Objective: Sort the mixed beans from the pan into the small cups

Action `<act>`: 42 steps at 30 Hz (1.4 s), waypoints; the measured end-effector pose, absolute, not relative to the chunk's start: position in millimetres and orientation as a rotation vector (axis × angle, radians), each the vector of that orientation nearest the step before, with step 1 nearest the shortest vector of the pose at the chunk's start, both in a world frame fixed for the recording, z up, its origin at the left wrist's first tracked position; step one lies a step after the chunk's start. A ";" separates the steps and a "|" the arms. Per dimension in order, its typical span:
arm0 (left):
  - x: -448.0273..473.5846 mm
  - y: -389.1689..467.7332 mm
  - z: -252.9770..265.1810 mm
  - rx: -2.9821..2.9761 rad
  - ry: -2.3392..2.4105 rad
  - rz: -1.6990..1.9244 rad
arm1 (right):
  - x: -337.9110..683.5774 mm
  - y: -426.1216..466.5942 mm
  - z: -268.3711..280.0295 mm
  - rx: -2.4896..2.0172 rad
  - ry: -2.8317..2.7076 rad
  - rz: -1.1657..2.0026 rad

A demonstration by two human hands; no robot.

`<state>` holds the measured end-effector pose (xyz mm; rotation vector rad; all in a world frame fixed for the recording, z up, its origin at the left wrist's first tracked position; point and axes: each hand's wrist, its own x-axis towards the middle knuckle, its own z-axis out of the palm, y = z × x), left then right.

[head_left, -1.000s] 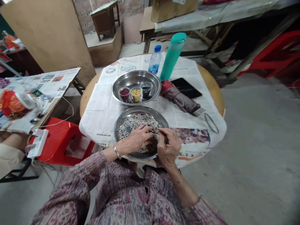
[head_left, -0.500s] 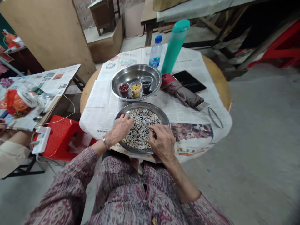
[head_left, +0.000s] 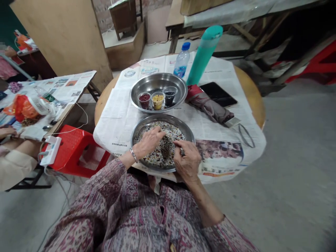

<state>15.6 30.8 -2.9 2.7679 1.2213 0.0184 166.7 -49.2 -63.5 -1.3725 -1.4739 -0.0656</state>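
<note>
A round steel tray (head_left: 189,130) in front of me holds mixed grains and beans (head_left: 168,128), white, black, yellow and dark red. Over the middle of them is my left hand (head_left: 150,142), a bracelet on its wrist, its fingers bent down and pressed together. At the tray's right side my right hand (head_left: 187,159) is curled, thumb and forefinger pinched low over the grains. What lies between either hand's fingertips is too small to make out. Behind stands a steel basin (head_left: 136,87) with three clear cups: red beans (head_left: 144,101), yellow kernels (head_left: 158,102) and black beans (head_left: 169,98).
Newspaper covers the round table (head_left: 112,119). Beyond the basin stand a water bottle (head_left: 181,61) and a green bottle (head_left: 204,54). A folded umbrella (head_left: 210,106) and a dark tablet (head_left: 219,94) lie right. At left are a red stool (head_left: 76,150) and another person's arm (head_left: 7,132).
My left hand has moved from the tray's left rim inward over the grains, where a darker patch now shows. My right hand stays at the right side, still curled. The view has shifted slightly.
</note>
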 end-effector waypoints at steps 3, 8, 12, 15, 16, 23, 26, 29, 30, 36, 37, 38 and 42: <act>0.1 39.4 -2.5 2.719 1.465 0.054 | 166.7 -48.9 -64.0 -1.366 -1.470 -0.064; -29.8 18.4 3.3 2.590 1.555 0.075 | 166.4 -48.3 -64.3 -1.368 -1.452 -0.062; -36.3 -9.1 7.6 2.501 1.313 0.020 | 166.3 -48.2 -62.9 -1.355 -1.457 -0.058; -26.2 -20.9 1.7 2.437 1.117 0.068 | 165.9 -48.4 -62.5 -1.360 -1.455 -0.057; -20.3 -21.5 -2.4 2.428 1.068 0.122 | 165.8 -48.5 -62.7 -1.365 -1.452 -0.052; 16.2 16.8 -27.1 2.425 1.090 0.663 | 165.3 -49.4 -64.7 -1.389 -1.434 -0.006; 8.2 28.2 -21.5 2.437 1.170 0.738 | 165.3 -49.1 -65.0 -1.378 -1.419 0.005; -10.8 23.5 -10.9 2.526 1.326 0.567 | 165.4 -48.9 -65.5 -1.376 -1.390 0.006; -17.0 19.2 -7.5 2.553 1.368 0.458 | 165.4 -49.0 -65.6 -1.375 -1.375 0.003; -20.6 -13.6 0.9 2.496 1.147 0.095 | 165.4 -49.9 -64.4 -1.373 -1.372 -0.006; -14.9 -17.3 -0.7 2.481 1.066 0.103 | 165.3 -50.0 -64.2 -1.381 -1.379 -0.003; -8.0 -19.6 -3.2 2.474 0.995 0.113 | 165.3 -50.2 -64.1 -1.387 -1.381 -0.002; 23.5 -12.4 -16.5 2.545 0.848 0.144 | 165.2 -51.3 -64.3 -1.376 -1.344 -0.012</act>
